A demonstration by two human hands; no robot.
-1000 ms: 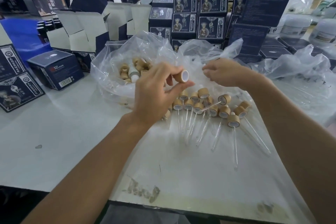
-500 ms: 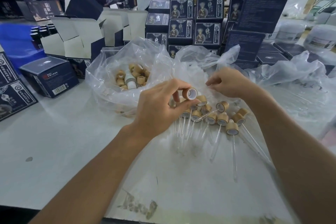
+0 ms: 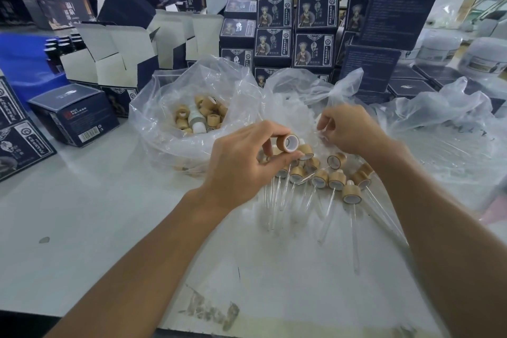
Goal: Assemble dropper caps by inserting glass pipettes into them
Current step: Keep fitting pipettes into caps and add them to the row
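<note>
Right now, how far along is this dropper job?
Done: a cluster of finished droppers, caps with glass pipettes fitted, lies on the table. In hand: the left hand pinches an empty cap, while the right hand is curled in the clear plastic, apparently after a pipette. Left: loose caps in the bag still wait.

Your left hand (image 3: 241,164) and right hand (image 3: 349,132): both bare, no gloves, rings or watch showing. Forearms enter from the lower left and lower right of the frame, uncovered to the frame edge; no sleeve in view.
</note>
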